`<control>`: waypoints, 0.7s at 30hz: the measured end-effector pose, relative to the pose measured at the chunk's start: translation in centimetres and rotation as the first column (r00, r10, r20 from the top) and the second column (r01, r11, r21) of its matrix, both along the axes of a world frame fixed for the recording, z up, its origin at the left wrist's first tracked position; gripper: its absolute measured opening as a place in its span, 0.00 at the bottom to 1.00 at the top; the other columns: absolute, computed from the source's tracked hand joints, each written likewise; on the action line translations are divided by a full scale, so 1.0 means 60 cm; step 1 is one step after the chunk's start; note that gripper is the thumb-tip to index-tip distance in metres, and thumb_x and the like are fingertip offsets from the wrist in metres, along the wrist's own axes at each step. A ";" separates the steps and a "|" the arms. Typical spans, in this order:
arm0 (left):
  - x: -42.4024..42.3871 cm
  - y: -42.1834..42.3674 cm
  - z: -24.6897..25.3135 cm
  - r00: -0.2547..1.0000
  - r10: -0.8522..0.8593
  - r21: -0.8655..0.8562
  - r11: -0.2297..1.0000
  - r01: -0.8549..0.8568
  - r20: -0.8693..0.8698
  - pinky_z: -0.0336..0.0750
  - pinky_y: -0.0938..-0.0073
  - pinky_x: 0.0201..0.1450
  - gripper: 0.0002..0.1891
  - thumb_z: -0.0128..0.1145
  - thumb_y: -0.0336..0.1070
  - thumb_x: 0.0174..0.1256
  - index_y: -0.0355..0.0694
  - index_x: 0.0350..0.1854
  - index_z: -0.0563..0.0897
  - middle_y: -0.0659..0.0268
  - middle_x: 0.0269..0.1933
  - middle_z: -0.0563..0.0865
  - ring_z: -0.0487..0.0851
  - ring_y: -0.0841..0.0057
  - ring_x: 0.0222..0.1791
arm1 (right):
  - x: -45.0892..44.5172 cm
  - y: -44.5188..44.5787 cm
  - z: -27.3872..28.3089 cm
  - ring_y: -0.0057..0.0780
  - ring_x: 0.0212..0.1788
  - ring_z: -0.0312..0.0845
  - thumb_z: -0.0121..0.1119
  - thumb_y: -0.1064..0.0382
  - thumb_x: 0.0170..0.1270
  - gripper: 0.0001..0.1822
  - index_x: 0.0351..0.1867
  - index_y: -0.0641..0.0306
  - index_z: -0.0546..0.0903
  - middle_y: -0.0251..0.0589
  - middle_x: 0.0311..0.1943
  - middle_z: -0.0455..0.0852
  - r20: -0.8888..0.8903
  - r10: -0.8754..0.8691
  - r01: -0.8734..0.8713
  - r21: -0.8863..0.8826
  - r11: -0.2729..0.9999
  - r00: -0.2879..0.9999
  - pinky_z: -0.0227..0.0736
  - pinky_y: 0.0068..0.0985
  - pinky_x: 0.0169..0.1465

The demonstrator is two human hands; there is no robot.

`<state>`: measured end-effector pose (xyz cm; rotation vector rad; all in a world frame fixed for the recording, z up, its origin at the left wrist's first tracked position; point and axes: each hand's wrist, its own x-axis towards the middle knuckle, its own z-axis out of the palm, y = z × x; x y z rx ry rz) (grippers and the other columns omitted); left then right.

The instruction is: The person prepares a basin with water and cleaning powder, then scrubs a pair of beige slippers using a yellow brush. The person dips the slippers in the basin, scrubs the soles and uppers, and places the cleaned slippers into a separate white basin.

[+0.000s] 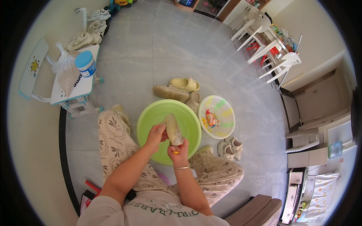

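Note:
Both my hands are over a lime-green plastic basin (pixel 145 113) that stands on the floor between my knees. A pale, wet-looking shoe (pixel 172 128) is held tilted above the basin, its toe end pointing away from me. The fingers of my left hand (pixel 155 137) grip the shoe's left side. My right hand (pixel 178 154), with a bracelet at the wrist, is closed around a tool handle with a yellow end (pixel 176 152). A bit of red shows beside those fingers. The tool's head is hidden, and I cannot tell its kind.
Beyond the basin lie a yellow clog (pixel 183 84), an overturned clog (pixel 171 93) and a beige clog (pixel 194 101). A white patterned basin (pixel 230 113) holds small colourful pieces. White sneakers (pixel 230 149) are at right. A child's chair (pixel 58 97) bears a blue-lidded tub (pixel 85 63) and plastic bag (pixel 66 75).

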<state>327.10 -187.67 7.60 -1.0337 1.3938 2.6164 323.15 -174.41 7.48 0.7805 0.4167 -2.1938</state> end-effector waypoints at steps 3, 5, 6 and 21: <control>0.003 -0.004 -0.012 0.963 -0.183 -0.015 0.982 0.190 0.196 0.78 0.72 0.42 0.22 0.42 0.55 0.72 0.41 0.52 0.74 0.62 0.43 0.84 0.83 0.75 0.38 | 0.017 -0.010 0.010 0.12 0.10 0.53 0.50 0.51 0.64 0.13 0.37 0.56 0.77 0.27 0.26 0.79 -0.017 -0.035 0.035 0.030 0.999 0.999 0.51 0.14 0.19; 0.007 0.016 -0.002 0.960 -0.234 0.123 0.968 0.217 0.152 0.78 0.72 0.41 0.23 0.39 0.55 0.73 0.41 0.50 0.76 0.62 0.40 0.85 0.83 0.75 0.37 | 0.021 -0.013 0.008 0.13 0.11 0.52 0.50 0.51 0.64 0.13 0.37 0.57 0.77 0.26 0.25 0.78 -0.024 -0.026 0.026 0.041 0.999 0.999 0.51 0.14 0.19; 0.007 0.017 0.003 0.955 -0.269 0.174 0.954 0.246 0.126 0.79 0.71 0.38 0.24 0.37 0.55 0.73 0.39 0.49 0.76 0.61 0.39 0.85 0.85 0.73 0.33 | 0.023 -0.014 0.006 0.14 0.11 0.52 0.50 0.51 0.64 0.13 0.37 0.57 0.76 0.26 0.24 0.77 -0.019 -0.006 0.007 0.041 0.999 1.000 0.51 0.14 0.19; 0.020 0.042 -0.035 0.988 -0.121 0.485 0.861 0.152 -0.095 0.82 0.75 0.19 0.17 0.53 0.42 0.68 0.34 0.50 0.75 0.52 0.40 0.84 0.85 0.67 0.23 | 0.037 -0.001 0.001 0.12 0.11 0.54 0.50 0.50 0.64 0.13 0.36 0.55 0.76 0.25 0.22 0.75 -0.132 0.152 -0.162 -0.070 0.984 0.979 0.50 0.14 0.18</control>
